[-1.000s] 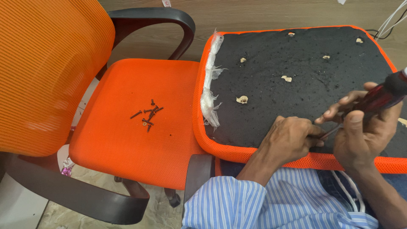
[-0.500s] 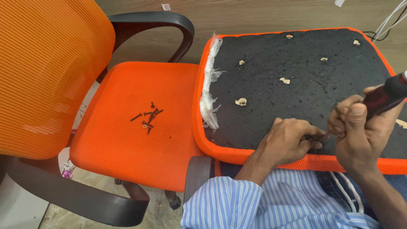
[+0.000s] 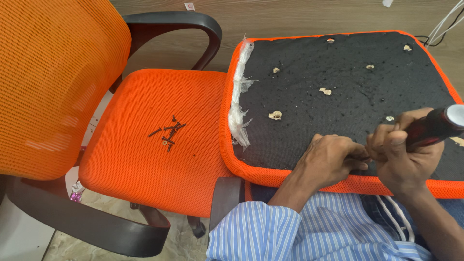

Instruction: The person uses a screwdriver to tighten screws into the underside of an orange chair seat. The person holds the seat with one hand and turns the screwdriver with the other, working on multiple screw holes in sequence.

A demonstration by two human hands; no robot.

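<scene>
An upturned chair seat (image 3: 338, 77) lies across my lap, black underside up, with an orange mesh rim and white plastic frayed along its left edge. My right hand (image 3: 406, 154) grips a screwdriver (image 3: 435, 126) with a dark red handle, its tip pointing down at the seat's near edge. My left hand (image 3: 333, 159) rests on the black underside, fingertips pinched beside the screwdriver tip; what they pinch is hidden. Several pale holes (image 3: 275, 115) dot the black surface.
An orange mesh office chair (image 3: 63, 82) with black armrests (image 3: 179, 21) stands to the left. Several dark screws (image 3: 169, 133) lie loose on its seat cushion (image 3: 145, 164). White cables (image 3: 442, 24) run at the far right by a wooden wall.
My right hand has tilted the screwdriver handle lower and nearer my left hand. My left fingers have closed in beside the tip. The seat has hardly moved.
</scene>
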